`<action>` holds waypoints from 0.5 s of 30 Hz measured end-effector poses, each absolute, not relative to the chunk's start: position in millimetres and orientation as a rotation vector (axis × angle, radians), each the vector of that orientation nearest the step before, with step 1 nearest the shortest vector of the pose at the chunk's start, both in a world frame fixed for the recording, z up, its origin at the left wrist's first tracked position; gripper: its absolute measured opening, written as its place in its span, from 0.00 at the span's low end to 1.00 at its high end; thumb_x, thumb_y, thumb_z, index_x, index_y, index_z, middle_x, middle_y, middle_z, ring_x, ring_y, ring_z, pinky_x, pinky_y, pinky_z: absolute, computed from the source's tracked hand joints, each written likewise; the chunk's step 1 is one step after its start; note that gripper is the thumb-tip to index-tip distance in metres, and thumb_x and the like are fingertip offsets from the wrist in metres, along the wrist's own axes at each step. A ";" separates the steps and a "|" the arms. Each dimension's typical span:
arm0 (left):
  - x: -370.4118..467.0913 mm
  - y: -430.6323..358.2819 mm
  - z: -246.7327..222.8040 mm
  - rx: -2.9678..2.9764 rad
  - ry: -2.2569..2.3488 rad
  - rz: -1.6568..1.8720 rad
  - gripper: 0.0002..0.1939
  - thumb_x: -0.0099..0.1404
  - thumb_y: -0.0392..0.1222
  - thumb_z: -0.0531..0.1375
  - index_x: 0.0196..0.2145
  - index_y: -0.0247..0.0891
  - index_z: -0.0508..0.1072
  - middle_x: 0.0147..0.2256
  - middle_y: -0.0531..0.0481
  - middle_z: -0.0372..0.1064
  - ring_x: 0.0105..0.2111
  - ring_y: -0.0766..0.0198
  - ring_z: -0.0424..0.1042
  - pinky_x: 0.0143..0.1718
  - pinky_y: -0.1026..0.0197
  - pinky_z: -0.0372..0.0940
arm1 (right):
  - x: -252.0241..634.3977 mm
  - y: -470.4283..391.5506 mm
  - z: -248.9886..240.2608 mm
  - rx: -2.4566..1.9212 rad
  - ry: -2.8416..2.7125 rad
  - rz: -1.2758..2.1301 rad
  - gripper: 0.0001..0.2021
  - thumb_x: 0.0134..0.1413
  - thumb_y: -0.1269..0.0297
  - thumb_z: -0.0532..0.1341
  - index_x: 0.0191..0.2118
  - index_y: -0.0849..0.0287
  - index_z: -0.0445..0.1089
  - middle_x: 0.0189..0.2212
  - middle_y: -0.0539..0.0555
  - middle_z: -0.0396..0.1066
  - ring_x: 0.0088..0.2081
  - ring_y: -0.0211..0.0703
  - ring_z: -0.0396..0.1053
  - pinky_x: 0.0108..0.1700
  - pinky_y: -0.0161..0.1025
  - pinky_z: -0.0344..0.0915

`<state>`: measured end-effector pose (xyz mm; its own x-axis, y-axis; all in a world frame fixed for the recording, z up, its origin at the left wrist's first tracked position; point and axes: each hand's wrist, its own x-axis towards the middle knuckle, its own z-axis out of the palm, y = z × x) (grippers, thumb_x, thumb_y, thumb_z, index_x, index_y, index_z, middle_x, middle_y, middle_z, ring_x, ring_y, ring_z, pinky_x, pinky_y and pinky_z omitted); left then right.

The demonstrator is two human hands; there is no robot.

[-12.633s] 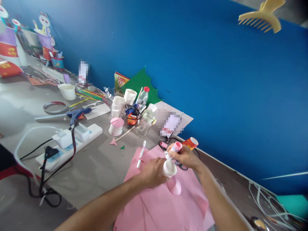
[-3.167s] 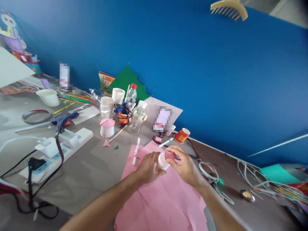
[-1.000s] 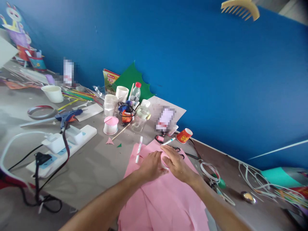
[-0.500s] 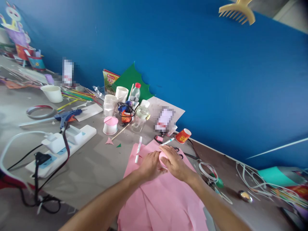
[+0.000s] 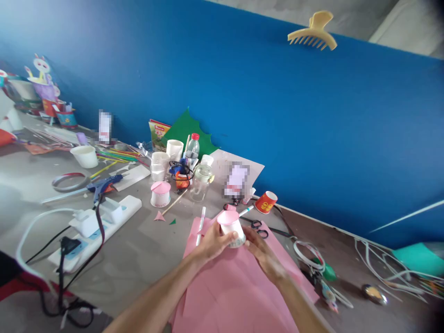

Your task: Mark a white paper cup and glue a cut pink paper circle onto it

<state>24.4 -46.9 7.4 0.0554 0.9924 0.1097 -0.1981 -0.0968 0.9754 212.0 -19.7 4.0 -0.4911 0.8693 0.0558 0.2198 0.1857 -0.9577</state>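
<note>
A white paper cup [image 5: 233, 236] with a pink paper cone roof on top is held up over pink paper sheets [image 5: 239, 286]. My left hand [image 5: 213, 241] grips its left side, thumb across the front. My right hand [image 5: 262, 252] is at the cup's right side, fingertips against it near the lower edge. Just behind the hands, scissors with black handles [image 5: 260, 230] and a marker [image 5: 246, 211] lie at the far edge of the sheets. A second white marker [image 5: 200, 225] rests on their left edge.
A similar cup with a pink roof [image 5: 160, 194] stands left of centre, near a glass jar [image 5: 201, 182]. A red paper cup [image 5: 266, 202] sits by the blue wall. At left are a glue gun [image 5: 102, 186] and a power strip [image 5: 128, 210] with cables.
My hands were closed over the pink top; now the cup shows upright between them. My right hand has moved from the top to the cup's right side. The camera view has shifted.
</note>
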 end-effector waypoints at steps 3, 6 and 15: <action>22.1 -46.5 9.5 1.187 0.992 1.330 0.31 0.52 0.62 0.64 0.42 0.32 0.71 0.36 0.44 0.73 0.35 0.57 0.70 0.35 0.59 0.65 | 200.2 -26.6 9.9 -0.897 -1.909 1.350 0.31 0.56 0.44 0.60 0.62 0.51 0.58 0.60 0.62 0.64 0.58 0.55 0.66 0.56 0.54 0.67; 21.1 -46.7 10.3 1.231 1.029 1.307 0.30 0.52 0.62 0.64 0.41 0.33 0.72 0.35 0.44 0.73 0.33 0.58 0.70 0.33 0.59 0.64 | 193.8 -28.4 10.2 -0.886 -1.890 1.283 0.31 0.55 0.46 0.61 0.61 0.51 0.58 0.58 0.62 0.65 0.56 0.55 0.68 0.54 0.52 0.69; 22.7 -47.5 7.4 1.241 1.050 1.310 0.35 0.53 0.66 0.62 0.50 0.37 0.69 0.43 0.43 0.74 0.40 0.55 0.72 0.39 0.57 0.68 | 185.7 -39.8 0.1 -0.909 -1.655 1.278 0.24 0.55 0.49 0.62 0.54 0.56 0.64 0.51 0.61 0.71 0.50 0.54 0.71 0.50 0.48 0.70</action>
